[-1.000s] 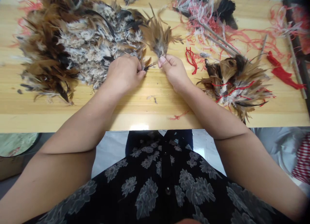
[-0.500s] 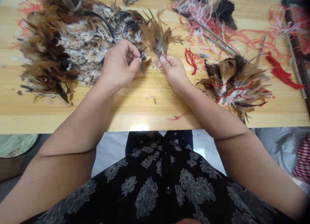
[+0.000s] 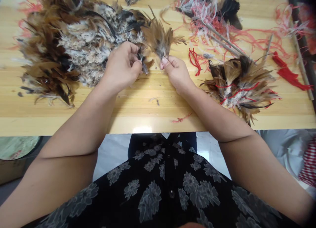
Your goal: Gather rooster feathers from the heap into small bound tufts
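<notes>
My right hand (image 3: 178,72) is closed, thumb and fingertips pinching the base of a small bunch of brown feathers (image 3: 159,37). The feathers fan out away from me, their pale fluffy ends at the fingertips. To its left, my left hand (image 3: 122,65) has curled fingers closed around a small dark feather (image 3: 144,61) with a greyish end poking out past the thumb. Behind and left of that hand spreads a big pile of feathers (image 3: 84,47), brown at the edges and whitish grey in the middle. The left hand covers part of the pile's right side.
On the right lie feather bunches tied with red string (image 3: 237,86), loose red strings (image 3: 195,62) and a red strand bundle (image 3: 287,73). Farther back are tangled pink and white plastic strips (image 3: 197,11) with thin sticks (image 3: 224,40). The wooden table's (image 3: 148,121) front edge runs before me.
A small dark feather now shows at my left fingertips, where less of it was visible before. My right hand has barely shifted and keeps the brown feathers.
</notes>
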`<action>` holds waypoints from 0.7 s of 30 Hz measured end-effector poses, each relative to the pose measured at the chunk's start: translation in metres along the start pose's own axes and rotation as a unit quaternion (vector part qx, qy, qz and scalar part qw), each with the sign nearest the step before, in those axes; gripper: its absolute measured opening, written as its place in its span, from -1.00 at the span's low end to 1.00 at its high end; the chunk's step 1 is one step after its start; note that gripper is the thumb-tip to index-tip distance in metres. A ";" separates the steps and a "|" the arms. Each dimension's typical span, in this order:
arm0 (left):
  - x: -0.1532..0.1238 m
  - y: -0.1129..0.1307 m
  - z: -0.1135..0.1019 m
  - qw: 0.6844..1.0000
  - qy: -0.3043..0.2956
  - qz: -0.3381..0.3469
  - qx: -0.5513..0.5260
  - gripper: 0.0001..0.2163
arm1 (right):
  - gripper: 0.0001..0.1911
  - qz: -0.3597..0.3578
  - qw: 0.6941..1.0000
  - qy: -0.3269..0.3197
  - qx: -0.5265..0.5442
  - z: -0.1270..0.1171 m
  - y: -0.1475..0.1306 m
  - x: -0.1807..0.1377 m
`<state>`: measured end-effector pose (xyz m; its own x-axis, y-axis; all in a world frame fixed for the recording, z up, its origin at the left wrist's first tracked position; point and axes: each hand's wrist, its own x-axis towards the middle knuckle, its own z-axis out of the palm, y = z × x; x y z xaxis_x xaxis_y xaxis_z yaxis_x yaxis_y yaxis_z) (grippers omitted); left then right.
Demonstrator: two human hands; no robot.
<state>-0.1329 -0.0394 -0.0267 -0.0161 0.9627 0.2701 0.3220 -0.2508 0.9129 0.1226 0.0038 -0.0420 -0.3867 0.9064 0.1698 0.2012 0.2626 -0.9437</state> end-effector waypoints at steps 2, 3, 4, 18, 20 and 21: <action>0.001 -0.001 -0.002 1.000 -0.015 0.003 -0.016 -0.68 | -0.30 0.001 1.000 -0.003 -0.003 0.000 -0.001 0.000; 0.001 -0.001 -0.004 1.000 -0.020 0.009 -0.011 -0.65 | -0.32 0.001 1.000 -0.005 -0.004 0.000 -0.002 -0.001; 0.000 0.001 -0.007 1.000 -0.024 0.018 0.001 -0.62 | -0.33 0.001 1.000 -0.006 -0.005 0.000 -0.002 -0.001; -0.010 0.027 -0.006 0.997 -0.016 0.045 0.064 -0.83 | -0.29 0.020 1.000 0.001 0.004 0.002 -0.010 -0.004; -0.009 0.025 -0.006 0.994 -0.013 0.048 0.095 -0.88 | -0.29 0.023 1.000 0.001 0.003 0.002 -0.011 -0.004; -0.009 0.025 -0.006 0.992 -0.008 0.045 0.116 -0.89 | -0.28 0.025 1.000 0.001 0.003 0.002 -0.011 -0.004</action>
<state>-0.1301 -0.0548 -0.0051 0.0382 0.9393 0.3410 0.5311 -0.3081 0.7893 0.1206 -0.0033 -0.0332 -0.3745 0.9189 0.1239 0.2152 0.2161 -0.9524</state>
